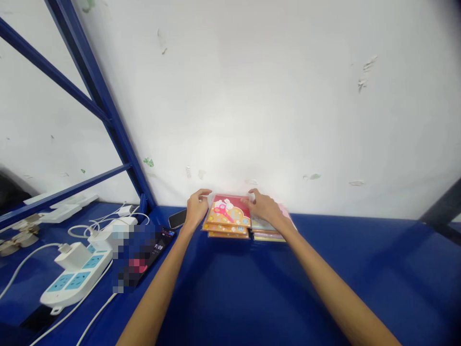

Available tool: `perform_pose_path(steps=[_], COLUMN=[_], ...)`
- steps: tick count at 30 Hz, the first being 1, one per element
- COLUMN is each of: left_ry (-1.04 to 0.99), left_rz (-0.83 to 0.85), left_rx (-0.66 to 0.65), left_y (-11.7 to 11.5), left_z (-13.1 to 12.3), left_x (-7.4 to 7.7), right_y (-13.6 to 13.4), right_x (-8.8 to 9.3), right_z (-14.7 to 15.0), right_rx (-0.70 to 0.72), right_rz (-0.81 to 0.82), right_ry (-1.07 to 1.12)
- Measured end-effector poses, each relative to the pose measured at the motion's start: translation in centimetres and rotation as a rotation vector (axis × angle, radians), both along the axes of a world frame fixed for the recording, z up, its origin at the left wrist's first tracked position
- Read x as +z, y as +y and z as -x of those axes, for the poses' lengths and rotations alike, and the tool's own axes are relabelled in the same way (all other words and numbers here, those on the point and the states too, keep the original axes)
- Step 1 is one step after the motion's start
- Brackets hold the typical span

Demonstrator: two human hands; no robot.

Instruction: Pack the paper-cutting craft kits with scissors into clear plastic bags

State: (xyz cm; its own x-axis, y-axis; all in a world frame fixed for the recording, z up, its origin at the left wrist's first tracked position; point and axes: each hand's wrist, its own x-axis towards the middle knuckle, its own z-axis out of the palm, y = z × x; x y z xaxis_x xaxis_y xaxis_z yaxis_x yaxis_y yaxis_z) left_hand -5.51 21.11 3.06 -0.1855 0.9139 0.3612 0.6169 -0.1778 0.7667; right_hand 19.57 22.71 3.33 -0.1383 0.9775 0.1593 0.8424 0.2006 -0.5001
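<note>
One left hand (197,209), one right hand (263,206), two packet stacks (226,216), one phone (177,218), one power strip (75,278).

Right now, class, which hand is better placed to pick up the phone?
Left, probably: the left hand rests at the red packet stack, right beside the phone; the right hand sits farther away, on the other stack.

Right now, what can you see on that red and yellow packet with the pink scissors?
This flat, glossy packet is red on top and yellow-orange below, with a wavy line between and pink scissors printed on it. It looks wrapped in clear plastic. It lies on a pile of similar packets, and the left hand and right hand touch its sides.
</note>
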Motion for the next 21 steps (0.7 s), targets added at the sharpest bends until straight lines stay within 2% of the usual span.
perform_pose_path(steps=[3,7,10,13,17,21], left_ry=[-0.044,-0.112,-0.154,-0.175,-0.169,-0.135], left_rz=[0.105,0.258,0.330,0.364,0.359,0.347], left_rx=[-0.033,-0.162,-0.288,-0.381,-0.433,-0.476], left_y=[3.9,6.3,6.9,7.2,7.4,7.2], left_z=[0.9,1.6,2.0,2.3,2.8,3.3], left_x=[-0.6,-1.7,-2.3,-2.6,-2.7,-2.3], right_y=[1.5,3.1,3.5,3.1,2.4,2.0], right_x=[-1.0,-1.9,-1.6,-0.3,1.6,2.4], right_z=[0.3,0.1,-0.8,-2.3,-4.1,-4.8], right_rx=[0.062,0.097,0.112,0.139,0.172,0.173], right_rz=[0.053,0.110,0.195,0.291,0.371,0.409], right_ry=[0.104,0.289,0.449,0.602,0.757,0.877])
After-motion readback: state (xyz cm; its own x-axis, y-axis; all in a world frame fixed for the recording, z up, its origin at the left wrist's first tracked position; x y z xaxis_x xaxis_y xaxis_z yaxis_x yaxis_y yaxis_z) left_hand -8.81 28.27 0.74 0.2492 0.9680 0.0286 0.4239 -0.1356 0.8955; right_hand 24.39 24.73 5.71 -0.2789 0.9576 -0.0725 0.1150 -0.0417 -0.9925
